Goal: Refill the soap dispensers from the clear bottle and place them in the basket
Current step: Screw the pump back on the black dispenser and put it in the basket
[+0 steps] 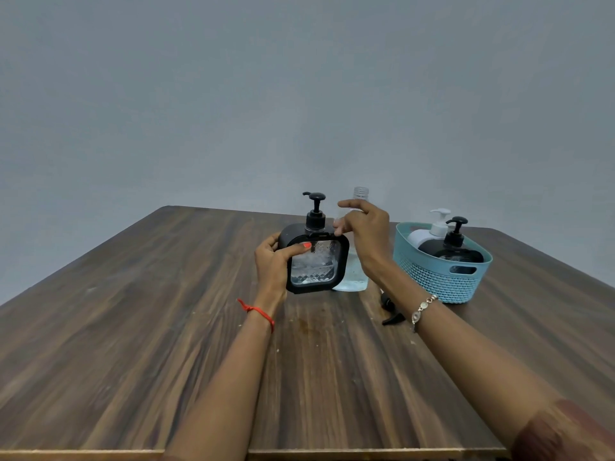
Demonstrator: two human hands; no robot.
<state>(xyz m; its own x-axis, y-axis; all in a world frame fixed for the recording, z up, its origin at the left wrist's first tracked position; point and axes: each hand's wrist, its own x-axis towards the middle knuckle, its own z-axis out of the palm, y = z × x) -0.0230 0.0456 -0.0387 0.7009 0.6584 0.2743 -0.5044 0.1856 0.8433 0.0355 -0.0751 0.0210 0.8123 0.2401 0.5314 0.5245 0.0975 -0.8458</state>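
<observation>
One wooden counter (166, 327) carries everything. Teal basket (432, 284) at far right, two dispensers already standing in it: white dispenser (429, 232) and dark dispenser (461, 251). Third one, the square black dispenser (314, 264), is at centre with its pump on and liquid showing in the clear window. Can't tell if its base rests on the counter or is just lifted. Clear bottle (352, 281) stands right behind it, uncapped, some liquid low down. Left hand (274, 264) grips the square dispenser's left side, thumb across the front. Right hand (366, 234) is at its top right corner, fingers loosely spread, gripping nothing that shows. Black pump piece (391, 311) lies on the counter under the right wrist, partly hidden.

Looks like the last dispenser is closed and ready for the basket. Risks:
- A one-handed side grip on a smooth, maybe soapy body could slip.
- The right forearm swinging across could knock the open bottle and spill it.
- The basket is crowded, so forcing the dispenser in could tip the other two.
- A loose pump would leak.
</observation>
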